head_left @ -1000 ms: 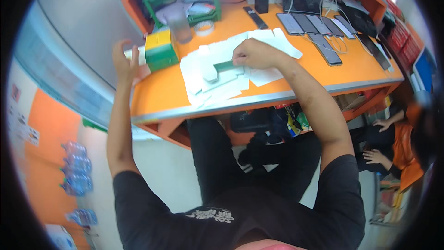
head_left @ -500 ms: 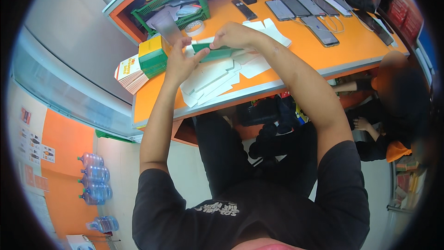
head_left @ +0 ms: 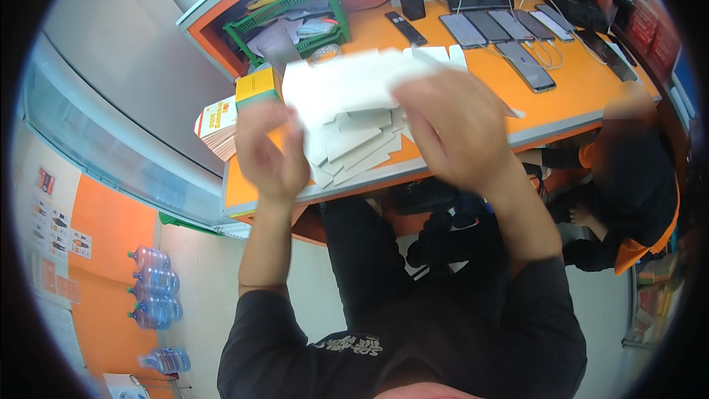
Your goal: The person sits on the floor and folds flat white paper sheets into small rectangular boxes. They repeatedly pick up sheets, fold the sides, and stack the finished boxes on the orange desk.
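Note:
A white sheet of thin card [head_left: 340, 85], like an unfolded carton, is raised over the desk and blurred by motion. My left hand [head_left: 269, 151] is at its left edge, thumb and fingers closed on it, though smeared. At the right edge my right hand [head_left: 458, 129] grips it with bent fingers. Below lie several flat white card pieces [head_left: 358, 144], overlapping in a loose pile and partly hidden by the raised sheet. Left of them stands a yellow and green block of cartons [head_left: 257, 87], partly behind my left hand.
Beside the block is a stack of printed white cards [head_left: 216, 127]. Behind stand a green tray rack [head_left: 336, 11] and a tape roll [head_left: 325, 53]. Several phones [head_left: 528, 66] with white cables lie at the right, near a remote [head_left: 406, 28]. Another person [head_left: 635, 185] sits on the right.
Both hands have moved apart and toward me. A green piece was between them on the desk; now a white sheet is raised there. The view has shifted slightly.

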Demonstrator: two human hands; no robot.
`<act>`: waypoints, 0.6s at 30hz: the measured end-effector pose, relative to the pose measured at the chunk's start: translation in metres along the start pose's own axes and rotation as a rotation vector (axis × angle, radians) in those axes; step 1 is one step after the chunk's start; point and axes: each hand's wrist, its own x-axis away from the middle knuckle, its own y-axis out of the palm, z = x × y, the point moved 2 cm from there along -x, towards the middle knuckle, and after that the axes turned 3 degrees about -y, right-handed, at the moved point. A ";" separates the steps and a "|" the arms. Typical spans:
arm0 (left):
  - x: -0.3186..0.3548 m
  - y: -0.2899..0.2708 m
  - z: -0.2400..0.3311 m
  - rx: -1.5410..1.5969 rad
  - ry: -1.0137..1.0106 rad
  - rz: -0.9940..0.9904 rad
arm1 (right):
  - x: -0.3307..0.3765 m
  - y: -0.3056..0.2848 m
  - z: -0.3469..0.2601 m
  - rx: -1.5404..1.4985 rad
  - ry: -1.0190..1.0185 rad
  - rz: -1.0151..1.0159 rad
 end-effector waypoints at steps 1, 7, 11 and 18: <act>-0.001 0.004 0.032 -0.058 0.132 -0.081 | 0.013 -0.026 -0.016 -0.007 0.028 -0.044; 0.057 0.031 0.123 0.522 0.090 -0.380 | 0.088 -0.119 -0.098 0.079 0.047 -0.191; 0.104 0.060 0.126 0.653 -0.212 -0.287 | 0.129 -0.129 -0.118 0.049 0.231 -0.254; 0.192 0.070 0.108 0.627 -1.276 -0.258 | 0.173 -0.066 -0.109 -0.105 0.589 -0.361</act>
